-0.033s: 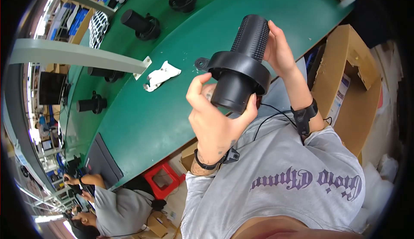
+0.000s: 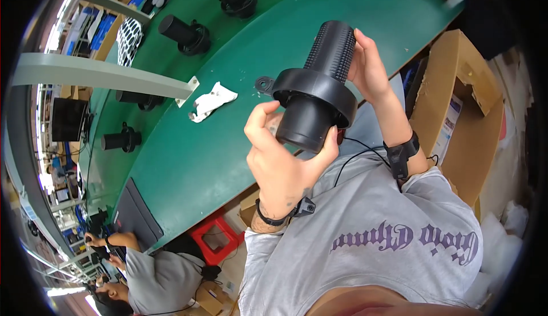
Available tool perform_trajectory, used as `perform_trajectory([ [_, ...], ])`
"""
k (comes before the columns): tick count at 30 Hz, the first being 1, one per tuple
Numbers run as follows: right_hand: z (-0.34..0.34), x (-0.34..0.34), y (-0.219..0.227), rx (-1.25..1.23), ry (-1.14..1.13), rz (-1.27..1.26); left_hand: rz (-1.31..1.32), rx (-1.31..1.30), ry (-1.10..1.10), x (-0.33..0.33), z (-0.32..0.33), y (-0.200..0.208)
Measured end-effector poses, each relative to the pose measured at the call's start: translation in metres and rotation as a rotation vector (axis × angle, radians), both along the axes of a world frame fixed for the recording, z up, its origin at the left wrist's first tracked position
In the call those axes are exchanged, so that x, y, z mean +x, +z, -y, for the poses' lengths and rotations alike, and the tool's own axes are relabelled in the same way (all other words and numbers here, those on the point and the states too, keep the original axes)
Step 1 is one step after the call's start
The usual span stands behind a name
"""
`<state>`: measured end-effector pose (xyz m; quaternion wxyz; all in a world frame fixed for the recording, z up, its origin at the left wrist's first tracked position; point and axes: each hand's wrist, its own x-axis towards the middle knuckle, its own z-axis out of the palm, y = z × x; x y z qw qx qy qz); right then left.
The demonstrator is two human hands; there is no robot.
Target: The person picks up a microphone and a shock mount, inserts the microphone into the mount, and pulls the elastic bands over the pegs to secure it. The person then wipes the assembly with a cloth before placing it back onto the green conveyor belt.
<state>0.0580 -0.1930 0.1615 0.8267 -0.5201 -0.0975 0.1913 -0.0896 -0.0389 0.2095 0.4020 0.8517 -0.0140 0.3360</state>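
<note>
Tilted over the near side of the green table (image 2: 188, 162), a black cylindrical plastic part (image 2: 315, 88) is held up between my two hands. It has a tube with rows of small slots, a wide collar with a holed side tab, and a smooth rounded end. My left hand (image 2: 282, 165) curls around the smooth end, fingers at the collar and thumb underneath. At the slotted tube's right side is my right hand (image 2: 370, 73), its fingers closed against the tube and partly hidden behind it.
Several similar black parts (image 2: 185, 35) stand or lie along the table's far side. A crumpled white cloth or bag (image 2: 214, 100) lies near a metal post foot (image 2: 187, 92). On the right is a cardboard box (image 2: 456, 122), on the left a red stool (image 2: 214, 239) and a seated person (image 2: 162, 279).
</note>
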Motion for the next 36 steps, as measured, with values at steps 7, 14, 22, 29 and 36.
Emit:
perform_trajectory([
  [7,0.026,-0.041,0.017,0.052,-0.033,0.117,0.095,0.139,0.001,-0.041,0.025,0.016],
  [14,0.037,-0.052,0.028,0.098,0.107,0.188,0.283,0.229,-0.010,-0.068,0.057,0.020],
  [22,0.035,-0.037,0.025,0.267,0.248,0.214,0.248,0.444,0.042,-0.077,0.088,0.024],
  [29,0.032,-0.014,0.019,0.375,0.397,0.193,0.302,0.689,0.160,-0.070,0.117,0.021],
  [36,0.048,-0.031,0.036,0.516,0.445,0.182,0.348,0.893,0.148,-0.083,0.148,0.027],
])
